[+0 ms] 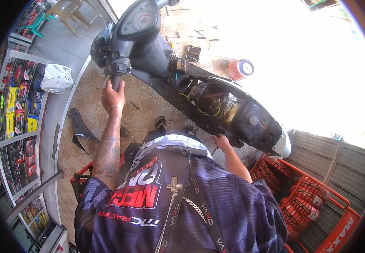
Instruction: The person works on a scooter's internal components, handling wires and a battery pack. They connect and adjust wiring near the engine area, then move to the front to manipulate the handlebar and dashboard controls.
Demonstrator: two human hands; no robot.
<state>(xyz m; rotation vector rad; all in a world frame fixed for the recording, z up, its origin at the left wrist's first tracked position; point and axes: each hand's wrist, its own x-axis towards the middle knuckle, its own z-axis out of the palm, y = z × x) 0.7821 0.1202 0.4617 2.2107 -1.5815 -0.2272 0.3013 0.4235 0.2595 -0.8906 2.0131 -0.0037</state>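
A motor scooter (160,59) stands in front of me, its seat and rear covers off, with wires and engine parts (209,99) showing in the open body. My left hand (113,98) is wrapped round the black left handlebar grip (115,80), just below the switch housing (118,66). Low beside the scooter's rear, my right hand (221,142) is closed, its fingers curled at the underside of the body. What it grips is too dark and small to make out. The round-cornered speedometer (140,17) sits at the top of the handlebar.
Dark loose panels (80,126) lie on the tiled floor at left. A white fairing (57,79) rests by the glass display case (19,97). Past the scooter are an open tool case (193,53), pliers (199,32) and a round container (242,68). An orange rack of tyres (306,194) stands at right.
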